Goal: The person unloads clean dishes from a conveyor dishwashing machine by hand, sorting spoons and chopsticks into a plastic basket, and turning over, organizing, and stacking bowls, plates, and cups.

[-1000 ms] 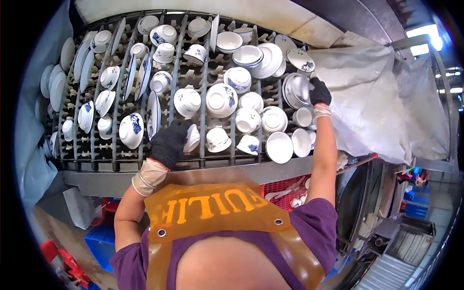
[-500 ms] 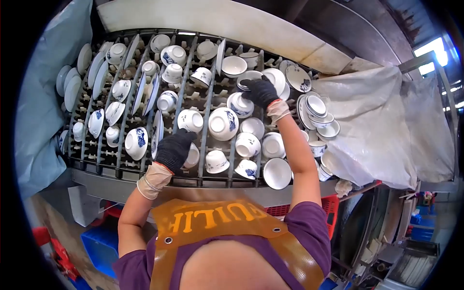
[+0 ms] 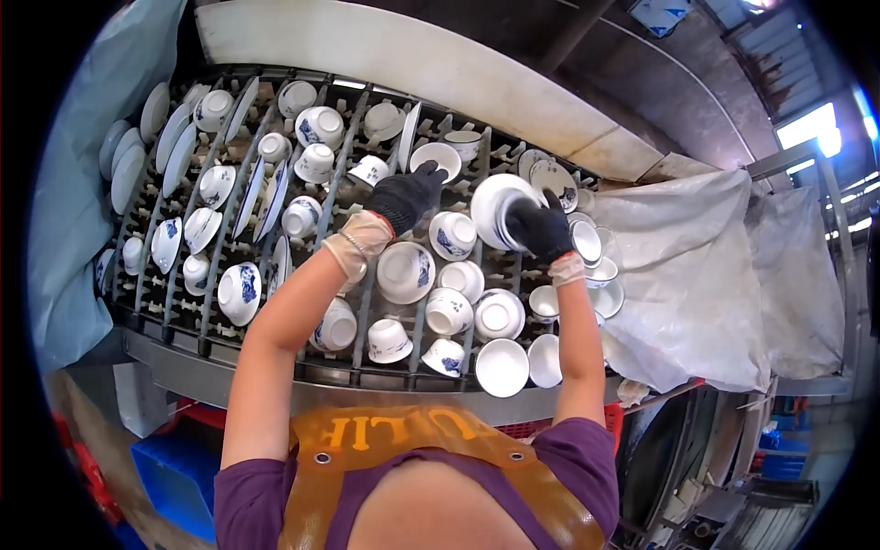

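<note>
The white dishes (image 3: pixel 489 211) sit toward the far right of the rack (image 3: pixel 356 121), a small one apparently nested in a wide one. They look like glazed ceramic: stiff, fairly light singly, heavier together, slick if wet, and apt to chip if rims knock. The best hold seems to be thumb inside and fingers under the outer wall, or both sides of the wide rim, so the nested piece cannot slide.

The right hand (image 3: pixel 541 229), in a dark glove, lies over their right side, thumb side inward; motion blurs it, so I cannot tell whether it pinches the rim or only touches. To the left, the left hand (image 3: pixel 408 194) reaches to the near rim of an open bowl (image 3: pixel 435 162), its fingers loosely curved and close together; whether they grip is unclear. That bowl would lift most safely by its rim.

Just to the near left of the dishes is an upturned bowl (image 3: pixel 452 236); to the right, small bowls (image 3: pixel 587 240) stand by the plastic sheet (image 3: pixel 678 275). Patterned plates (image 3: pixel 555 179) lie farther off.

Compared with half a second ago, the left hand has left the near row for the far bowl. The right hand has shifted rightward, and the stacked bowls it was touching no longer show in their spot.
</note>
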### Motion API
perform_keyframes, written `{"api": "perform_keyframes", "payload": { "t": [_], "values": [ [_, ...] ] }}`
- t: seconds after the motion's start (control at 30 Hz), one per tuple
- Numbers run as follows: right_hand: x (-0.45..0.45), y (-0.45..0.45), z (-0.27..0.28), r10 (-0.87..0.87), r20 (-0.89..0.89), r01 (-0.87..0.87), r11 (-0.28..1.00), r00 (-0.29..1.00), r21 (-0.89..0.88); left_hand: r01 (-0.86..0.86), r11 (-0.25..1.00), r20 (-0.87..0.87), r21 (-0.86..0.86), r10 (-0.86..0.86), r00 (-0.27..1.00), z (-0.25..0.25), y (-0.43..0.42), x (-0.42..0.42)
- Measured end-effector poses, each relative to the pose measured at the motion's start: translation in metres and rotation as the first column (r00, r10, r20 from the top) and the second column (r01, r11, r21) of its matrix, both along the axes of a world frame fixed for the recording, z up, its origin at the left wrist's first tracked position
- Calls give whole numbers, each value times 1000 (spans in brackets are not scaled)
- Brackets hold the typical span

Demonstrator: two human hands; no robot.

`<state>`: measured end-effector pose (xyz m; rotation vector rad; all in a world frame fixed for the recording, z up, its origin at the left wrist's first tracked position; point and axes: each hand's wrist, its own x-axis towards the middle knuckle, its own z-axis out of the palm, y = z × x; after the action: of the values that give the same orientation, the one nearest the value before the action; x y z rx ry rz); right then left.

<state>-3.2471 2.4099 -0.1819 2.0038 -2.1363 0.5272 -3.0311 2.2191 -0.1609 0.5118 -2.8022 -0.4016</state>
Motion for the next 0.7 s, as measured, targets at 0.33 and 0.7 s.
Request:
{"api": "perform_keyframes", "payload": {
  "t": [0.33,0.7],
  "values": [
    [-46,51,-11,-547,36,547,829,836,-119,0,881,-79,473,42,996,-28,-37,-24],
    [-13,-181,-12,-216,168,139,915,962,380,48,989,318,-137,-1,948,14,-62,-43]
  ]
}}
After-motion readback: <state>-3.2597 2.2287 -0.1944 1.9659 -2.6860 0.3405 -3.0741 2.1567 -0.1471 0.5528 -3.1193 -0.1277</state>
